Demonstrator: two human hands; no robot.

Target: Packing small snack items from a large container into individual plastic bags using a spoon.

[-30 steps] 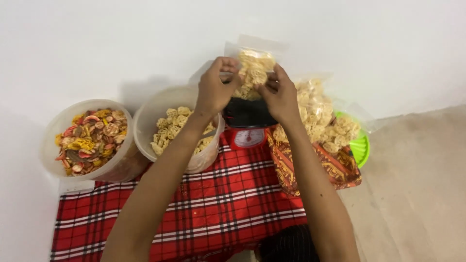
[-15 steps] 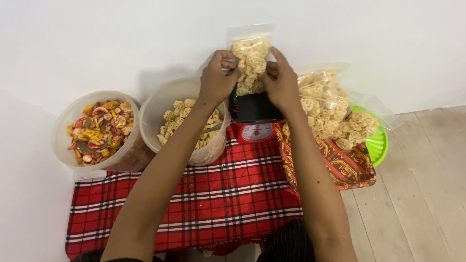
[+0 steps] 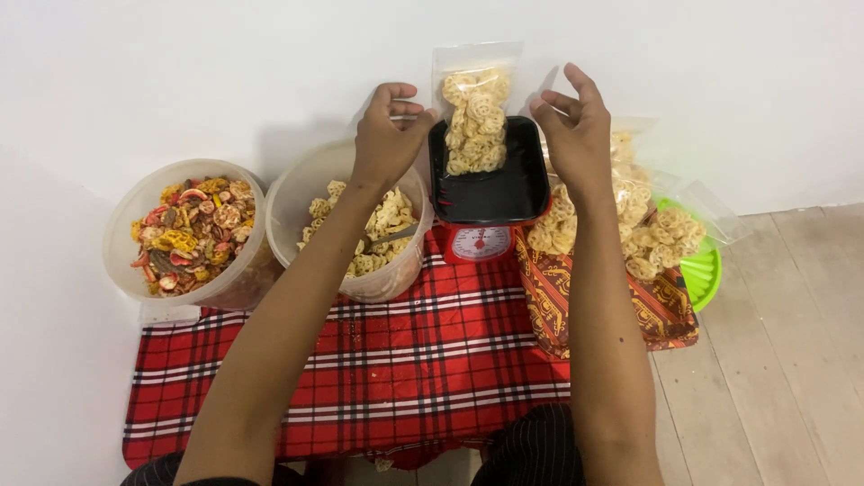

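Snack bag (image 3: 475,117) upright in black tray (image 3: 504,193)

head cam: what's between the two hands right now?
A clear plastic bag of pale wheel-shaped crackers, standing upright in the scale's black tray, sits between the left hand and right hand; neither visibly grips it.

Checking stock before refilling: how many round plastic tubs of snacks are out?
2. The tub of mixed coloured crackers stands at far left; the tub of pale wheel crackers is beside it, under the left hand. Others may sit outside the view.
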